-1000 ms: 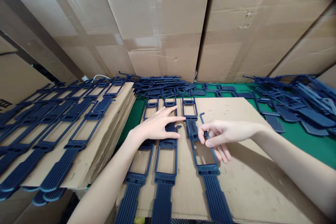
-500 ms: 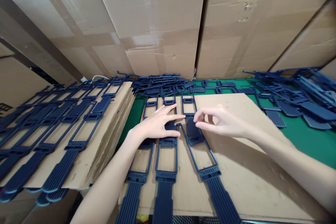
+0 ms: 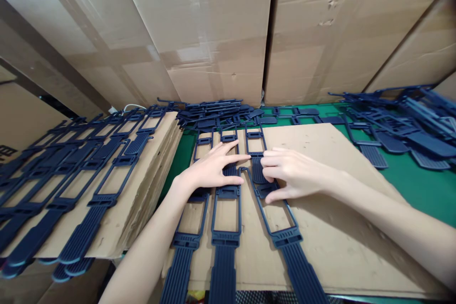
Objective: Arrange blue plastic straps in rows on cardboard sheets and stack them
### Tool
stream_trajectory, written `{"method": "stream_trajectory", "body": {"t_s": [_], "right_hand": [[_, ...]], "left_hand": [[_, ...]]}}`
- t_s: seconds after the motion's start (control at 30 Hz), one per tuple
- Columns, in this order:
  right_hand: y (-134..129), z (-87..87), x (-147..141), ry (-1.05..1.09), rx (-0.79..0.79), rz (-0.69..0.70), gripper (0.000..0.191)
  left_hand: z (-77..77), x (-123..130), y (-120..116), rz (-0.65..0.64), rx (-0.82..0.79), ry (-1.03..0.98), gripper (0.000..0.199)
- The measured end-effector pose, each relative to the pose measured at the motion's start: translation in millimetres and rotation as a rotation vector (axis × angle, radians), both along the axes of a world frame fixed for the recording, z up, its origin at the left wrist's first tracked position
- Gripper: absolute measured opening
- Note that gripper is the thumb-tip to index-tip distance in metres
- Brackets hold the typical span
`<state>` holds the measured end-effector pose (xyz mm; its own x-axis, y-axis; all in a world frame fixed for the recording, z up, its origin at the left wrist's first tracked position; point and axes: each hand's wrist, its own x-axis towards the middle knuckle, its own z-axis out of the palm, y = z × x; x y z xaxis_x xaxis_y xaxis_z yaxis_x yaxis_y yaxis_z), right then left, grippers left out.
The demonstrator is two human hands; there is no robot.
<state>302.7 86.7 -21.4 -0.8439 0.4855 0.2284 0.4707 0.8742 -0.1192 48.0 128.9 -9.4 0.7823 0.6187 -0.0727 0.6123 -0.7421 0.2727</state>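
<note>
Three dark blue plastic pieces, each with an open frame and a ribbed end, lie lengthwise on a cardboard sheet (image 3: 342,228). My left hand (image 3: 213,166) is spread flat, palm down, across the left piece (image 3: 185,266) and the middle piece (image 3: 223,266), hiding their central parts. At the right piece (image 3: 302,266), which slants, my right hand (image 3: 285,173) has its fingers curled over the ribbed plate at the middle joint. The right thumb rests lower, by the crossbar (image 3: 265,190). Another framed piece (image 3: 254,140) overlaps the upper end there.
Rows of similar pieces (image 3: 117,166) lie on stacked cardboard (image 3: 131,218) at left. Loose piles stand at the back (image 3: 213,111) and at the right (image 3: 406,123) on a green surface (image 3: 416,190). Large cardboard boxes (image 3: 221,33) wall off the far side.
My right hand has turned palm down and moved onto the right piece, its thumb now lower near the crossbar. My left hand stays in place.
</note>
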Motion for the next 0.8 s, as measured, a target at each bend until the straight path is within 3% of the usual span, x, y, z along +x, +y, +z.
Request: {"method": "stream_trajectory", "body": {"t_s": [0.8], "right_hand": [[-5.7, -4.4, -9.8, 0.011, 0.122, -0.143, 0.045]], "left_hand": [[-0.2, -0.1, -0.2, -0.003, 0.008, -0.009, 0.066]]}}
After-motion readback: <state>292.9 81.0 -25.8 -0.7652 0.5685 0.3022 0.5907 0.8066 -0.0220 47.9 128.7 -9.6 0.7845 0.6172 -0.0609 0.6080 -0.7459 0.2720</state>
